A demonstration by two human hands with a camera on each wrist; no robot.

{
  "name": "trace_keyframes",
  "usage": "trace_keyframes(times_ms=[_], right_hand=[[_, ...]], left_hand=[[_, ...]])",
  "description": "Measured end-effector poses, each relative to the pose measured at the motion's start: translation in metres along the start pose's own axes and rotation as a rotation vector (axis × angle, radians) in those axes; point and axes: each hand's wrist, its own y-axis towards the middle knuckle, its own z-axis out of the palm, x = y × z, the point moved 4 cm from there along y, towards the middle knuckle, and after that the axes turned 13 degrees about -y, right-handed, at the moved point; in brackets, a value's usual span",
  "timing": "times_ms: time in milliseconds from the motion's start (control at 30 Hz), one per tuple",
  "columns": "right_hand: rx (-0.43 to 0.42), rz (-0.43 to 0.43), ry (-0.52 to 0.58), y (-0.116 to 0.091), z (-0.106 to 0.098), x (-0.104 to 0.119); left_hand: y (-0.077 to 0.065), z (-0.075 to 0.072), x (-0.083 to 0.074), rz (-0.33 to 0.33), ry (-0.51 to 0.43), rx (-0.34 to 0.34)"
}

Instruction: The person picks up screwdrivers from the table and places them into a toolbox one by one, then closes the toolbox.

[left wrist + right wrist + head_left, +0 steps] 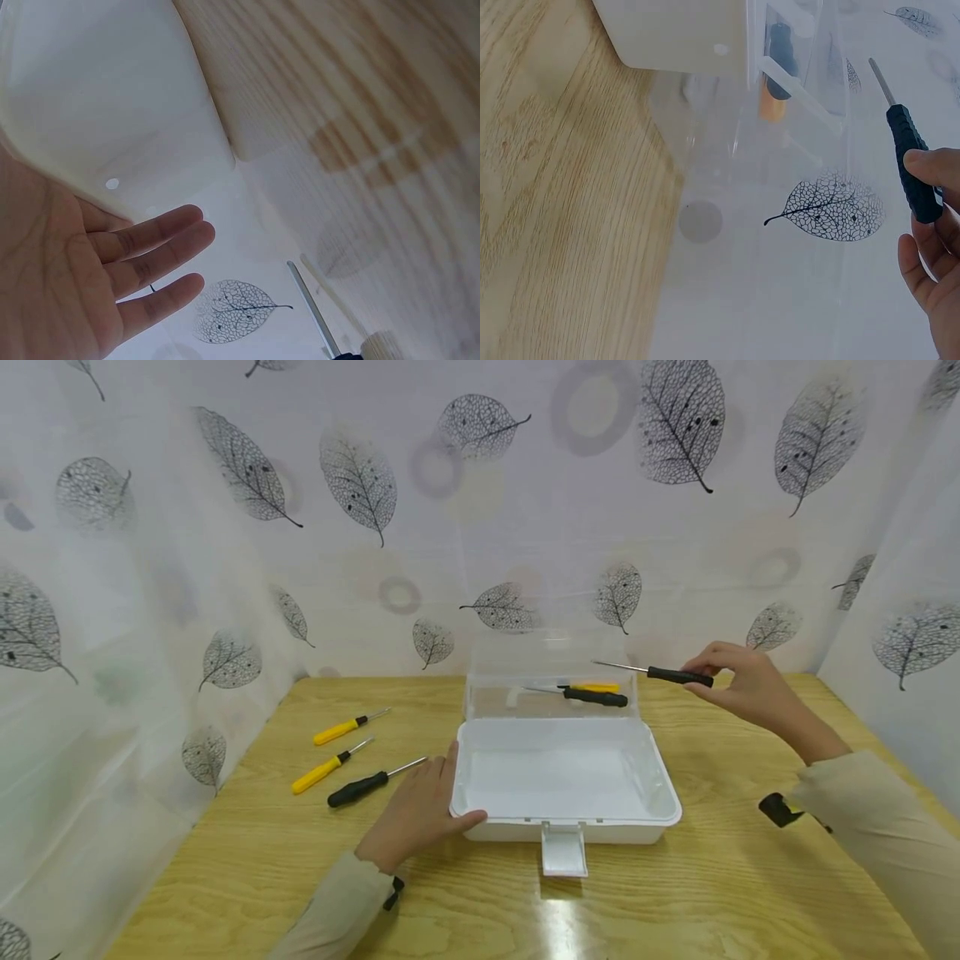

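Pinched by its handle, a black-handled screwdriver (678, 676) is in my right hand (757, 685), raised to the right of the open lid. Its thin metal shaft points left; the right wrist view shows thumb and fingers on the dark handle (911, 161). My left hand (420, 806) lies against the left side of the white box (562, 833), thumb at the front corner of the rim. In the left wrist view, its fingers (161, 234) stretch out beside the box wall (112, 97). Inside the clear lid (480, 697) lie a black screwdriver (596, 697) and a yellow one (600, 687).
Left of the box, two yellow screwdrivers (318, 774) and a black-handled screwdriver (360, 789) lie on the wooden table (247, 860). A white latch (564, 852) hangs at the box's front. Behind the table hangs a leaf-patterned curtain (525, 510).
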Motion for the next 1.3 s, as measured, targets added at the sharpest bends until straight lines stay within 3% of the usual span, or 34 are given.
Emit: trace_keyframes(times_ms=[867, 1300], right_hand=[[0.014, -0.151, 0.101, 0.021, 0.022, 0.034], [0.060, -0.138, 0.137, 0.023, 0.034, 0.043]], left_hand=[[-0.001, -0.002, -0.002, 0.019, 0.006, -0.012], [-0.001, -0.001, -0.001, 0.028, 0.016, -0.007]])
